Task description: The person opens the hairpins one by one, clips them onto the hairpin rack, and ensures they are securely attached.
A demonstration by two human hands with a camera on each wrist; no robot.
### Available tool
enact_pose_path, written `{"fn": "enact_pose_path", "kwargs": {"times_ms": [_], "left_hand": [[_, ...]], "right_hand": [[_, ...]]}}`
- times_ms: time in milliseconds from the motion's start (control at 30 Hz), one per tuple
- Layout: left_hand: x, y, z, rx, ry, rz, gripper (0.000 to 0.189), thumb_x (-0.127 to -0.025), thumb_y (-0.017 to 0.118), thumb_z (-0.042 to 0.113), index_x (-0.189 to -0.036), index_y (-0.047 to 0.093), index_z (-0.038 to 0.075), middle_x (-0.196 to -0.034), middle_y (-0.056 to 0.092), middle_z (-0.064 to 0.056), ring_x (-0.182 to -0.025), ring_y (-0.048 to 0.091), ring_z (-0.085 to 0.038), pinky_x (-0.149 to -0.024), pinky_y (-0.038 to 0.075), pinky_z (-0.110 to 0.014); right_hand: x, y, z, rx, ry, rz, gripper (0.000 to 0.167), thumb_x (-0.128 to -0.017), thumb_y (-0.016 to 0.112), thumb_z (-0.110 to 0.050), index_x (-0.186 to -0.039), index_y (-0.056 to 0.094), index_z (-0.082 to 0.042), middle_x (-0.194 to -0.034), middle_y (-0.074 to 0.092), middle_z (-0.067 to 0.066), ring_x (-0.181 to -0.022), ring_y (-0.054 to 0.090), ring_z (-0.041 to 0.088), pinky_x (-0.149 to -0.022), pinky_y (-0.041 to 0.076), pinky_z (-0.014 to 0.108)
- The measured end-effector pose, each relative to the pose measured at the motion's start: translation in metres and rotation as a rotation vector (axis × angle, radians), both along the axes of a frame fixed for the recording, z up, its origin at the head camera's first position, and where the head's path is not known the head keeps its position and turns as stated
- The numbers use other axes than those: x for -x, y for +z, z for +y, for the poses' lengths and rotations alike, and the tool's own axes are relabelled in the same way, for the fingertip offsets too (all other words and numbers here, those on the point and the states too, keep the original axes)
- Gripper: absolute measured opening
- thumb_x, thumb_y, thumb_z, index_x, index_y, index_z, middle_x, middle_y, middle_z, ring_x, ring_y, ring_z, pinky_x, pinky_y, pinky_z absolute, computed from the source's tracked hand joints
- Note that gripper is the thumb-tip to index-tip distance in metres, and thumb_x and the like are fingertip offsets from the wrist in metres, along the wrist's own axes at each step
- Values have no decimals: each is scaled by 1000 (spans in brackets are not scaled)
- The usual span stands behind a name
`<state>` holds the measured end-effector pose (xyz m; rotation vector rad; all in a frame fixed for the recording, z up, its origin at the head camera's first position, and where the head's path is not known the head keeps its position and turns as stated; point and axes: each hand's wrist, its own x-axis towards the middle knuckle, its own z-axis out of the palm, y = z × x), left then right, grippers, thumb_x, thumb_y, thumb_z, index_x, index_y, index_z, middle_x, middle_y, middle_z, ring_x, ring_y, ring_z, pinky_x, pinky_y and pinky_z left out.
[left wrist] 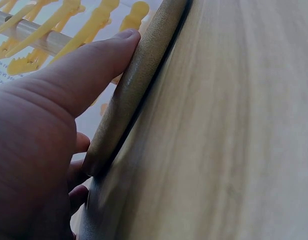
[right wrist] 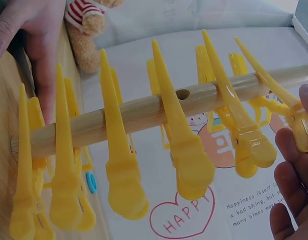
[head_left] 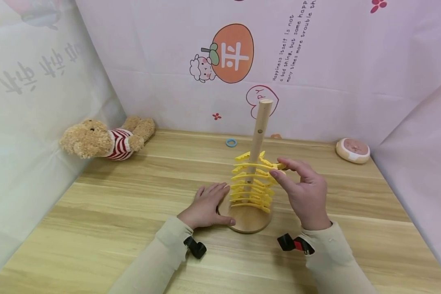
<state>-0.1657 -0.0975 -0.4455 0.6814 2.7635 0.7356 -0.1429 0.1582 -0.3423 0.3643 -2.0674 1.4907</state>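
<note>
A wooden post [head_left: 263,120] stands upright on a round wooden base [head_left: 248,222], with several yellow clips [right wrist: 181,145] clamped along its lower part. My right hand [head_left: 308,196] pinches the handles of the topmost yellow clip [right wrist: 261,75] between thumb and index finger. That clip's arms straddle the post. In the right wrist view the other right fingers hang loosely bent. My left hand [head_left: 206,206] rests at the left side of the base, fingers spread and nearly straight. Its thumb [left wrist: 101,62] lies against the base's near rim in the left wrist view.
On the wooden tabletop [head_left: 125,216], a teddy bear [head_left: 121,143] in a striped shirt lies at the back left. A blue ring [head_left: 231,143] is behind the post. At the back right sits a small round cream-coloured object [head_left: 353,150]. Printed cloth [head_left: 161,53] walls the back and sides.
</note>
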Motion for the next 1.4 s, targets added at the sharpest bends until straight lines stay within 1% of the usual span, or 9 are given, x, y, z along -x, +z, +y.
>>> {"fn": "enact_pose_path", "kwargs": {"times_ms": [333, 433, 533, 633, 767, 1000, 1133, 1267, 1400], "left_hand": [[-1, 1, 0, -9, 1, 1, 106, -77, 75, 67, -159, 31, 16, -166, 23, -3, -153, 15, -24, -120, 3, -58], [0, 1, 0, -12, -1, 1, 106, -77, 75, 67, -159, 31, 16, -166, 24, -3, -153, 15, -25, -120, 3, -59], [-1, 1, 0, -10, -2, 2, 106, -77, 75, 67, -159, 31, 17, -166, 24, -3, -153, 15, -24, -120, 3, -59], [0, 1, 1, -5, -2, 3, 106, -77, 75, 68, -159, 31, 17, -166, 23, -3, -153, 15, -25, -120, 3, -59], [0, 1, 1, 1, 0, 1, 106, -77, 75, 68, -159, 31, 17, -166, 23, -3, -153, 15, -24, -120, 2, -58], [0, 0, 0, 14, 3, -2, 107, -77, 74, 68, -160, 29, 17, -166, 22, -2, -153, 14, -23, -120, 3, -57], [1, -1, 0, 18, 7, -10, 108, -77, 74, 68, -160, 28, 18, -166, 21, -1, -153, 13, -21, -121, 2, -56], [1, -2, 0, 18, 8, -9, 107, -77, 74, 68, -160, 28, 18, -166, 21, -1, -153, 13, -21, -121, 2, -56], [0, -1, 0, 10, 6, -1, 107, -77, 74, 68, -160, 29, 18, -166, 22, -1, -153, 14, -22, -120, 2, -57]], "right_hand": [[-2, 2, 2, -38, 11, -66, 24, -85, 81, -6, -109, 77, -8, -103, 72, -7, -96, 56, 15, -54, 40, 18], [-1, 1, 2, -39, 29, -73, 25, -85, 80, -5, -110, 75, -6, -105, 71, -5, -96, 55, 15, -63, 44, 18], [0, -1, 1, -57, 60, -72, 29, -85, 79, -3, -113, 73, -5, -109, 70, 0, -98, 55, 14, -83, 44, 21], [2, -3, 0, -97, 85, -68, 32, -85, 79, -3, -116, 71, -5, -113, 70, 5, -100, 55, 13, -87, 44, 21], [3, -5, 0, -138, 85, -66, 33, -86, 79, -4, -118, 70, -5, -115, 69, 8, -101, 54, 11, -87, 43, 19], [5, -8, 2, -165, 68, -84, 35, -85, 80, -5, -119, 69, -5, -113, 67, 0, -100, 53, 11, -86, 44, 24], [6, -8, 2, -174, 63, -90, 35, -85, 80, -6, -119, 70, -6, -110, 66, -2, -100, 52, 11, -73, 46, 19], [6, -8, 2, -179, 61, -93, 34, -86, 80, -6, -119, 70, -7, -111, 66, 0, -100, 52, 11, -54, 45, 18], [6, -8, 2, -175, 66, -97, 34, -86, 79, -7, -119, 70, -8, -115, 68, 5, -101, 52, 11, -65, 47, 19]]}}
